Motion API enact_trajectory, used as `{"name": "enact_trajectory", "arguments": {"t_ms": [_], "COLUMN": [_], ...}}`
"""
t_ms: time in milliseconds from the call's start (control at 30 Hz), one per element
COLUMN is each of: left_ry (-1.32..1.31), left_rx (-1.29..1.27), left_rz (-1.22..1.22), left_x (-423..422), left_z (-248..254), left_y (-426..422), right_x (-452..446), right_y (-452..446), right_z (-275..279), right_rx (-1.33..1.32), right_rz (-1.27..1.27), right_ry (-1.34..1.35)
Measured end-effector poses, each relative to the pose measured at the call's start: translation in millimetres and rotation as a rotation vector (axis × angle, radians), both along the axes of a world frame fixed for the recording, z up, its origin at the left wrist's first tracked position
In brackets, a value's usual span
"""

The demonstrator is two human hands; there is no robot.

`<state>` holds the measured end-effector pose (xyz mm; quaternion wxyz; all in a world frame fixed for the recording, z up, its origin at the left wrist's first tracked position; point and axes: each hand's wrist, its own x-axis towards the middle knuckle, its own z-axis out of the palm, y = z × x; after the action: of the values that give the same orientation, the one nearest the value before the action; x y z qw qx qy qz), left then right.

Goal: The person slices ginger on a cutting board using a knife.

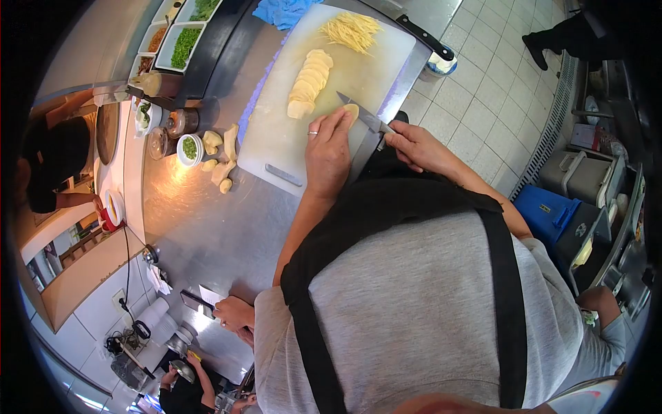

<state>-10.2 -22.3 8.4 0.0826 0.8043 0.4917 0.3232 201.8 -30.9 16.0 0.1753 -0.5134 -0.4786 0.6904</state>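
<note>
The left hand, ringed, has its fingers bunched and bent over a pale yellow root piece, while the right hand is closed round a steel knife, its flat, pointed blade running toward ten o'clock beside that piece. The left fingers cover much of the root piece, and the grip hides most of the knife's handle. Both hands work over the near edge of a smooth, milky-white cutting board. Taking them as the centre of the clock, thin, moist-looking oval slices overlap in a row at ten, and a loose heap of fine, straw-like shreds lies just short of twelve. At one o'clock rests a black riveted handle; its blade is hard to make out. Crumpled blue cloth sits at eleven, cut off by the top edge. Out at nine, on brushed steel counter, are knobbly pale root pieces, stacked white cups topped with chopped green, and lidded jars whose contents are unclear. Trays of chopped greens stand at ten. Between seven and eight, a co-worker's hand is near a dark phone-like slab, the body mostly hidden. At two, a dark-clad leg is cropped by shadow.
</note>
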Motion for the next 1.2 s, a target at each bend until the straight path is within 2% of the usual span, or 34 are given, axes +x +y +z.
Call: {"name": "enact_trajectory", "arguments": {"t_ms": [300,400,700,800,900,1100,1200], "left_ry": [-0.038,-0.088,-0.09,-0.032,0.013,-0.147,-0.133], "left_rx": [0.014,0.006,-0.06,-0.097,-0.184,-0.069,-0.204], "left_rz": [-0.001,0.031,0.13,0.172,0.199,0.041,-0.006], "left_x": [-2.1,-0.5,2.0,-1.4,-8.2,-0.5,-2.5], "left_z": [-1.0,-3.2,-0.5,3.1,9.8,39.1,37.4], "left_y": [-1.1,-2.9,-4.9,-6.9,-5.1,15.3,22.3], "right_x": [-2.3,-4.3,4.9,11.9,21.8,22.9,23.1], "right_y": [-0.1,-5.6,-6.3,3.8,5.1,4.9,4.7], "right_z": [-1.6,-2.9,16.4,21.9,16.7,29.4,36.3], "right_rx": [0.0,0.313,0.595,0.74,0.977,1.09,1.109], "right_rz": [0.081,0.146,0.278,0.236,0.171,0.172,0.178], "right_ry": [-0.033,-0.186,-0.561,-0.757,-0.763,-0.785,-0.763]}}
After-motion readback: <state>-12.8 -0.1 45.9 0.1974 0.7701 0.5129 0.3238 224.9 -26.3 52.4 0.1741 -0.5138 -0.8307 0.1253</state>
